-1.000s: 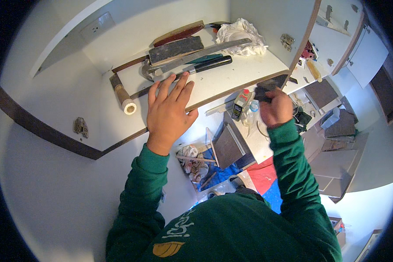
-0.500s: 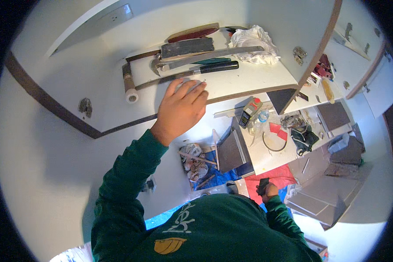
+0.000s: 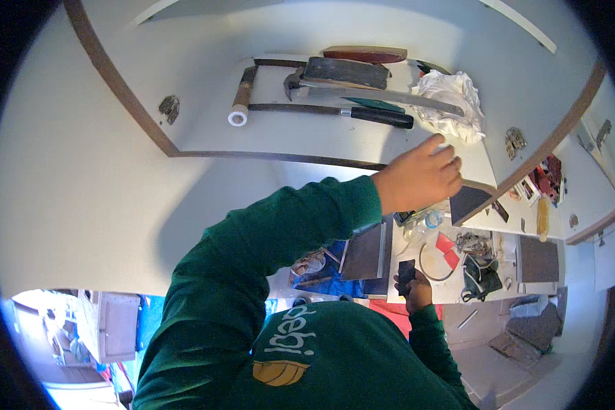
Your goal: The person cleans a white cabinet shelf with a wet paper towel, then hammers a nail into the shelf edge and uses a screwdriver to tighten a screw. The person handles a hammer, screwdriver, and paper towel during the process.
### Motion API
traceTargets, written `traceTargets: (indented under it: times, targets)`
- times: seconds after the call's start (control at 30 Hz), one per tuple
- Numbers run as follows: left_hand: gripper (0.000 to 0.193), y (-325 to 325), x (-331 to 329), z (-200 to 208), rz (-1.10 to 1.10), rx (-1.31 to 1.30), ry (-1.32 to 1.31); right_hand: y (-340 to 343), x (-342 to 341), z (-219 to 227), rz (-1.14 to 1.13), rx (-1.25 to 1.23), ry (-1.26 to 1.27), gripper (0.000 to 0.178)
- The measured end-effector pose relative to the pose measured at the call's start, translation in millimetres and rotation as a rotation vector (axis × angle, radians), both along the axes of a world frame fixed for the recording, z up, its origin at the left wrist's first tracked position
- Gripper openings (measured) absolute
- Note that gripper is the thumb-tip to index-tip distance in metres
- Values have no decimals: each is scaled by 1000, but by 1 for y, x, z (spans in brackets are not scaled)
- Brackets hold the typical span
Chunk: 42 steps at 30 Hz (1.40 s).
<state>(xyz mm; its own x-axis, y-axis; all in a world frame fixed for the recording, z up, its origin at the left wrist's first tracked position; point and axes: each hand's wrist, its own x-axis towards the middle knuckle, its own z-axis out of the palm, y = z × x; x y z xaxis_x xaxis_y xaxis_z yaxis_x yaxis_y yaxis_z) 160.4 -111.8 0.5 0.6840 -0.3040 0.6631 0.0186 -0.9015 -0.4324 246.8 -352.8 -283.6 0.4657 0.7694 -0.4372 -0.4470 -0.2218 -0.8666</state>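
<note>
The shelf [image 3: 301, 137] is bare between the blade [image 3: 294, 108] and its near edge; the panel [image 3: 557, 145] closes its right end; the left hand [image 3: 422, 174] reaches over that edge, fingers parted, loosely bent, near the cloth [image 3: 449, 102]; the right hand [image 3: 419, 295] grips a black object [image 3: 406, 271] jutting far-left from its fingers.

Lower centre: sweatshirt [image 3: 362, 362] dark green, lettering [image 3: 287, 335] white, emblem [image 3: 279, 372] tan. Upper centre: handle [image 3: 384, 117] black, block [image 3: 345, 73] charcoal. Upper right: cloth [image 3: 452, 87] white. Right of centre: pieces [image 3: 451, 259] red, held object [image 3: 406, 273] black.
</note>
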Motion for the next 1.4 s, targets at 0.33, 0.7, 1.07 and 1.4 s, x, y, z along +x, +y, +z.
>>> traceTargets:
  times: [0.33, 0.7, 1.07, 1.4]
  targets:
    - [24, 18, -15, 1, 33, 164, 110, -6, 23, 14, 121, 153, 96, 57]
    - [27, 39, -99, 11, 173, 73, 163, 10, 39, 33, 143, 61, 24, 50]
    - [38, -31, -189, -107, 479, -762, 179, -55, 69, -149, 158, -540, -555, 25]
    - [19, -120, -375, -405, 1093, -2094, 548, -94, 77, -278, 728, -976, -1238, 22]
